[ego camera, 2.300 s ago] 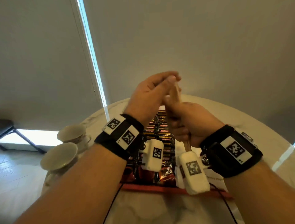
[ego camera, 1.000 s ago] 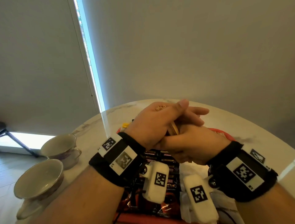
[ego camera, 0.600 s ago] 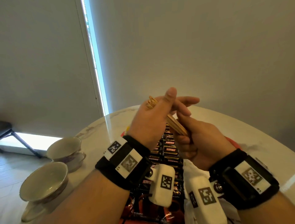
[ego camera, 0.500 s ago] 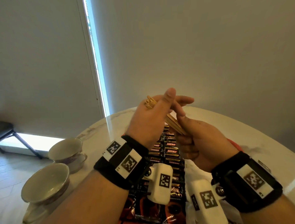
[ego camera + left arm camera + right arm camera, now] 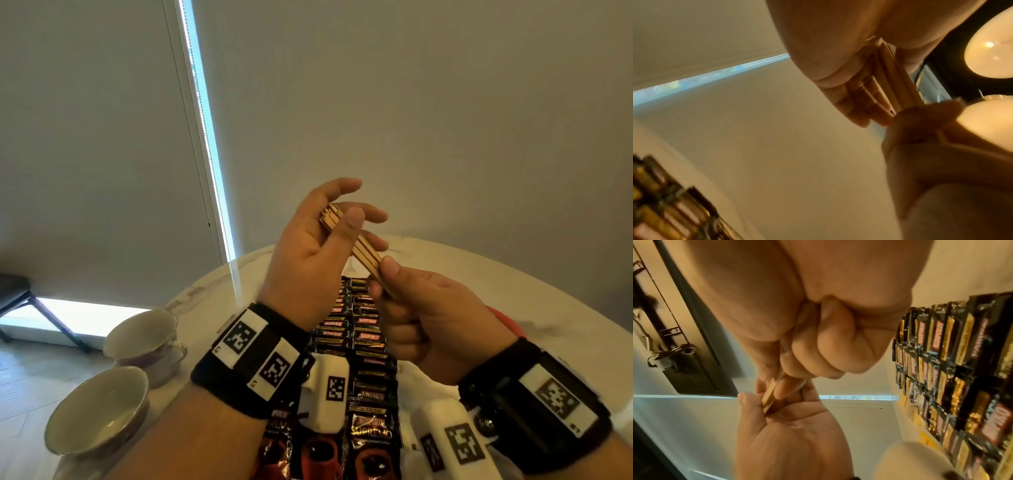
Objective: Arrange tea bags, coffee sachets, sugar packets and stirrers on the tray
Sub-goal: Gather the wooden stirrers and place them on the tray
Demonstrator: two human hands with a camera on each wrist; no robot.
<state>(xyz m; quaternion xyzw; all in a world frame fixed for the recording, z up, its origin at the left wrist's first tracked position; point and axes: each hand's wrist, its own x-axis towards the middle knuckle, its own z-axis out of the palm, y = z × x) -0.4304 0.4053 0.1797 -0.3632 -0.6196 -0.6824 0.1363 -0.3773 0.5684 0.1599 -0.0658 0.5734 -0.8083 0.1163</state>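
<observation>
A bundle of wooden stirrers (image 5: 363, 250) is held slanting in the air above the tray. My left hand (image 5: 356, 212) pinches its upper end between thumb and fingers. My right hand (image 5: 380, 281) grips the lower end in curled fingers. The left wrist view shows the stirrers (image 5: 885, 78) running from one hand into the other. In the right wrist view the stirrers (image 5: 769, 395) lie across my left palm. Below the hands, rows of dark coffee sachets (image 5: 366, 337) fill the red tray (image 5: 505, 323). They show as coffee sachets (image 5: 953, 369) from the right wrist too.
Two teacups (image 5: 140, 335) (image 5: 96, 407) stand on the round white table (image 5: 445, 260) at the left, near its edge. Something white (image 5: 411, 377) lies beside the sachets on the right. A wall with blinds rises behind the table.
Both hands have come up from low over the tray with the stirrers. The bundle now slants between them, and my left forefinger has lifted clear of it.
</observation>
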